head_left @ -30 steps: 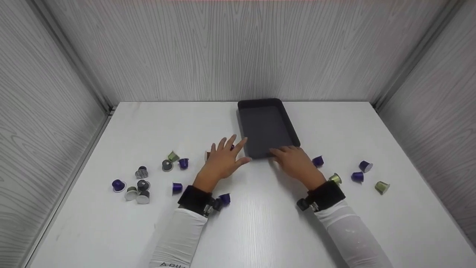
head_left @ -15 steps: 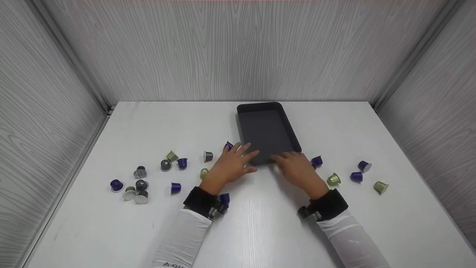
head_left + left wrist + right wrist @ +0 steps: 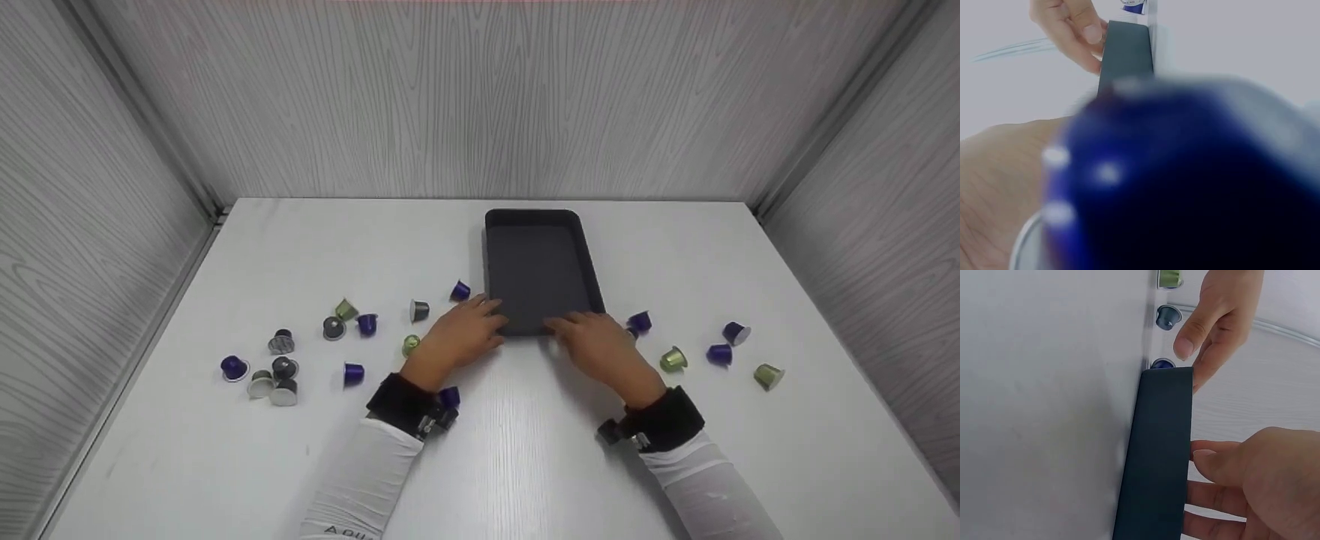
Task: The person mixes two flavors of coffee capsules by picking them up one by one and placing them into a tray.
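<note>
A dark grey rectangular tray [image 3: 538,274] lies on the white table. At its near right corner, my right hand [image 3: 596,343] holds the rim; in the right wrist view the fingers hook over the tray wall [image 3: 1157,450], thumb beside the edge. My left hand [image 3: 463,335] is at the near left corner with loosely extended fingers, its fingertips at the rim. Whether they touch it is hard to tell. A purple coffee capsule [image 3: 460,291] lies just beyond the left fingers. Another purple capsule [image 3: 1157,180], close and blurred, blocks most of the left wrist view.
Several purple, green and grey capsules, among them a grey capsule [image 3: 283,367], lie scattered on the left. More lie on the right, including a green capsule [image 3: 673,359] and a purple capsule [image 3: 720,355]. A wood-grain panel [image 3: 480,97] stands behind the table.
The tray has come a little toward me and turned straighter, with my right hand at its rim. My left hand has drawn back from beside the tray to its near left corner.
</note>
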Motion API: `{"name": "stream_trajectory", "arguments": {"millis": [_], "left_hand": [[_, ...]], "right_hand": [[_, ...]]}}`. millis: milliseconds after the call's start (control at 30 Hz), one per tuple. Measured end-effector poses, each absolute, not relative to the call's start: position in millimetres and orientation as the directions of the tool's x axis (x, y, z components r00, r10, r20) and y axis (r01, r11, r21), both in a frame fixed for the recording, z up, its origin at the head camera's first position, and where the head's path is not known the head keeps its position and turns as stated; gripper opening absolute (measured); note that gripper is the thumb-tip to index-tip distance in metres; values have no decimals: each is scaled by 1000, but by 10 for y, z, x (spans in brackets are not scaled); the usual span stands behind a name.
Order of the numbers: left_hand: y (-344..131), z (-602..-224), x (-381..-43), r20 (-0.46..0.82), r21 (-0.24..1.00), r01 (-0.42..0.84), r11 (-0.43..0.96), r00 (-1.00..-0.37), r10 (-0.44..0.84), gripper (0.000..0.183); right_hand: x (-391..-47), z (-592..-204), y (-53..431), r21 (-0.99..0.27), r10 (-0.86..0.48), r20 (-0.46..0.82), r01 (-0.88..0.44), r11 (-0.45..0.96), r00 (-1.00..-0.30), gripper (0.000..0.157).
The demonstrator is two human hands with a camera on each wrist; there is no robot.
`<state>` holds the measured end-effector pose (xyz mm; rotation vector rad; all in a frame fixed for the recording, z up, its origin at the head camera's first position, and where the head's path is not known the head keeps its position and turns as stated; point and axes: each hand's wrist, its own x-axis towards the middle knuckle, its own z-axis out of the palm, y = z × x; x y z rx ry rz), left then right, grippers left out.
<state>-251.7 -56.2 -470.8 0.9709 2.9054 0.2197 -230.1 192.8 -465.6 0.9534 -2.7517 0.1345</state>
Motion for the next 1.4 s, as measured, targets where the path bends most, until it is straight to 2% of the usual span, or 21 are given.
{"name": "stream_trajectory", "arguments": {"millis": [300, 433, 633, 733, 833, 1000, 1133, 1233, 1400], "left_hand": [[-667, -4668, -2531, -25, 206, 544, 814, -828, 560, 31], [-728, -4659, -2536, -27, 192, 537, 821, -834, 552, 28], [-852, -4627, -2564, 2, 164, 525, 835, -847, 532, 23], [-875, -4607, -2563, 24, 131, 511, 849, -858, 513, 24], [-822, -4567, -2527, 34, 148, 502, 852, -864, 503, 30], [-582, -4503, -2412, 36, 228, 605, 763, -788, 614, 40], [-408, -4514, -2333, 4, 175, 689, 704, -715, 699, 42], [-345, -4539, -2291, -30, 140, 710, 690, -694, 719, 42], [-348, -4561, -2228, -16, 183, 708, 682, -691, 723, 39]], "right_hand": [[-2234, -4566, 1918, -132, -581, 195, -608, 783, -790, 25], [-2214, -4550, 1897, -161, -606, 174, -630, 760, -776, 25], [-2209, -4526, 1866, -200, -676, 217, -710, 675, -704, 27], [-2250, -4527, 1925, -200, -659, 253, -705, 680, -708, 27], [-2314, -4542, 2015, -186, -622, 296, -683, 707, -725, 26], [-2427, -4595, 2137, -153, -605, 330, -673, 723, -725, 27], [-2468, -4635, 2177, -155, -629, 317, -693, 704, -710, 24], [-2479, -4648, 2186, -173, -637, 295, -696, 697, -712, 22], [-2475, -4657, 2191, -167, -647, 300, -706, 688, -701, 18]]}}
